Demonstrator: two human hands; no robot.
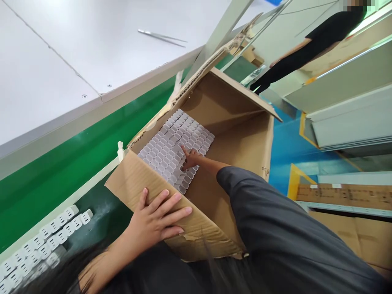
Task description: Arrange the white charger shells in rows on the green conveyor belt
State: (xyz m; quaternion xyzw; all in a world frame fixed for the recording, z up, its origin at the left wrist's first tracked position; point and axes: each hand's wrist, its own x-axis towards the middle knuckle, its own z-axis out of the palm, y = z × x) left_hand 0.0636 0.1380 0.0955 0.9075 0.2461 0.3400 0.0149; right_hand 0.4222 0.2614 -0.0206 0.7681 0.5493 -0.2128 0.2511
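Note:
A cardboard box (251, 143) stands open below me, tilted in the view. Inside it, along the left part, rows of small pale, translucent rectangular pieces (161, 153) lie packed closely together. My right hand (191, 158) reaches into the box over these pieces, index finger stretched out and apparently touching them; the other fingers are partly hidden. Spread flat on the near flap of the box is my left hand (159, 216), fingers apart and holding nothing.
White tables (76, 45) with tweezers (162, 37) on top are at upper left. Several white two-slot plug housings (45, 232) stand in rows on a dark green surface at lower left. Another person (324, 30) stands at upper right, near shelving with cartons (346, 196).

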